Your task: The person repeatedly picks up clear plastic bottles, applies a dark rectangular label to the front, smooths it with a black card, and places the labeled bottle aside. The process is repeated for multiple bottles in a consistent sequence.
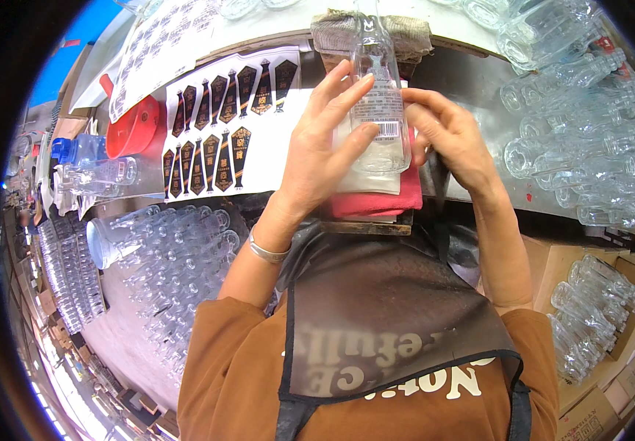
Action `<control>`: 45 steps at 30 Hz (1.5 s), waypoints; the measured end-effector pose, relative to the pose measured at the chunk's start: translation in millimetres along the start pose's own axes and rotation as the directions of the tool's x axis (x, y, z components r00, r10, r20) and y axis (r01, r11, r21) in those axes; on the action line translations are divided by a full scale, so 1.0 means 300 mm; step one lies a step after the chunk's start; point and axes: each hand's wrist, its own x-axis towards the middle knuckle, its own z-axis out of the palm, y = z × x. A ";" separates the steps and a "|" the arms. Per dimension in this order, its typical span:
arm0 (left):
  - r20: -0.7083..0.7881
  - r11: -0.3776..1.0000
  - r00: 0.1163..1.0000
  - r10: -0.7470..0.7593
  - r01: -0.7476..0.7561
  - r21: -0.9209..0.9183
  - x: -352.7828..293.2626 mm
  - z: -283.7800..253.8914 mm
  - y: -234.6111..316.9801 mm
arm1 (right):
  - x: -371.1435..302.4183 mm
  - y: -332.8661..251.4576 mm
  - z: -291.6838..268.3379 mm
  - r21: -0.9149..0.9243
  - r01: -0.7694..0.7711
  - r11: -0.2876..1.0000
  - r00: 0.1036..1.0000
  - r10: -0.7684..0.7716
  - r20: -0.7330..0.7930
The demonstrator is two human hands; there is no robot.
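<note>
Cluttered metal workbench (pixel 472 81), glass everywhere. Clear glass bottle (pixel 380 110) held up over bench centre, upright, neck twd far edge, looks empty; white label w/ barcode on its body. Left hand (pixel 325 154) wrapped round bottle's left side, fingers (pixel 347 88) pressed flat on label. Right hand (pixel 453 140) touching bottle's right side, fingers curled behind it; grip partly hidden, can't tell how firm. Pink cloth (pixel 380 198) folded under bottle on small wooden block (pixel 365 228). Grey rag (pixel 332 33) at far edge behind bottle neck.

Left of hands: white backing sheet w/ rows of black-and-gold neck labels (pixel 218 125), second sheet (pixel 155 51) further up. Red bowl (pixel 133 125) beside sheets, contents not visible. Blue-capped clear plastic jug (pixel 86 151) near it.

Right side of bench: pile of empty clear bottles (pixel 582 162) lying on sides, touching. Lower left: more empty bottles (pixel 177 257) packed close on lower surface. Lower right: cardboard boxes (pixel 626 279) holding clear bottles (pixel 589 309), also empty-looking.

Silver bangle (pixel 267 251) on left wrist. Brown sleeves, dark apron (pixel 391 309).
</note>
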 end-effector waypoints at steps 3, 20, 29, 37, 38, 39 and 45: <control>-0.005 0.999 0.999 0.037 -0.037 0.024 0.003 0.001 0.000 | 0.010 0.080 -0.117 0.411 -0.098 0.907 0.982 0.155 -0.110; 0.024 1.000 1.000 -0.009 0.008 0.016 0.004 -0.006 0.017 | 0.078 -0.208 -0.026 -0.648 0.534 0.543 0.794 -0.586 0.162; 0.041 0.987 0.996 0.082 -0.087 0.134 -0.113 0.008 -0.022 | 0.166 -0.291 -0.001 -0.815 0.478 0.326 0.790 -0.566 0.237; -0.070 0.991 0.997 0.031 -0.022 0.132 -0.119 0.045 0.030 | 0.168 -0.311 0.057 -0.826 0.558 0.074 0.637 -0.676 0.371; -0.095 0.991 0.995 0.032 -0.019 0.132 -0.126 0.042 0.025 | 0.143 -0.298 0.075 -0.796 0.605 0.008 0.587 -0.679 0.440; -0.116 0.991 0.993 0.035 -0.020 0.131 -0.131 0.040 0.017 | 0.063 -0.265 0.122 -0.701 0.713 0.033 0.593 -0.562 0.577; -0.080 0.997 0.997 0.023 -0.017 0.076 -0.136 0.038 0.015 | 0.140 -0.282 0.044 -0.740 0.613 0.278 0.723 -0.574 0.384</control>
